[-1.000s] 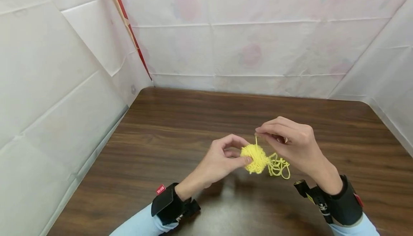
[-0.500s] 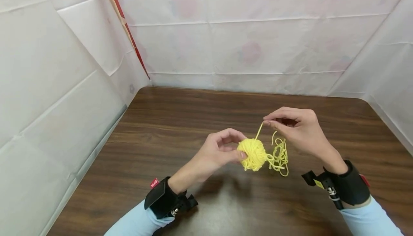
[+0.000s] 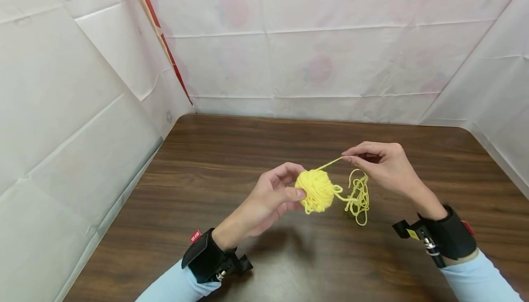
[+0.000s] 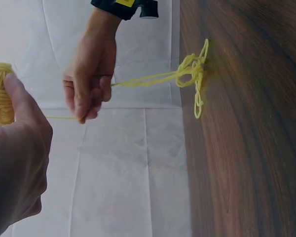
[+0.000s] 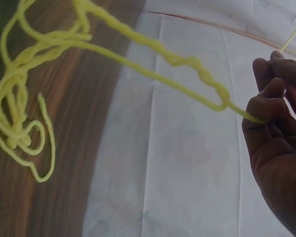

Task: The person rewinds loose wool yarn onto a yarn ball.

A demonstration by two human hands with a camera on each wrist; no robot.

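Left hand (image 3: 272,196) grips the yarn ball (image 3: 316,191); right hand (image 3: 382,166) pinches its strand (image 3: 330,164). Only the right wrist view shows a knot (image 5: 195,66) beyond the ball. The strand, steeper before, now slants lower.

The head view is bright and evenly lit, sharp across most of the frame. Soft light from above puts a pale sheen on the worktop (image 3: 285,274) near the bottom edge and faint, blurred shadows under both arms. The walls bend at the sides, a wide-lens distortion. Both wrist views are much dimmer and greyish. In the right wrist view the yarn (image 5: 153,52) close to the lens is soft, and the fingers (image 5: 271,106) are dark, almost silhouetted.
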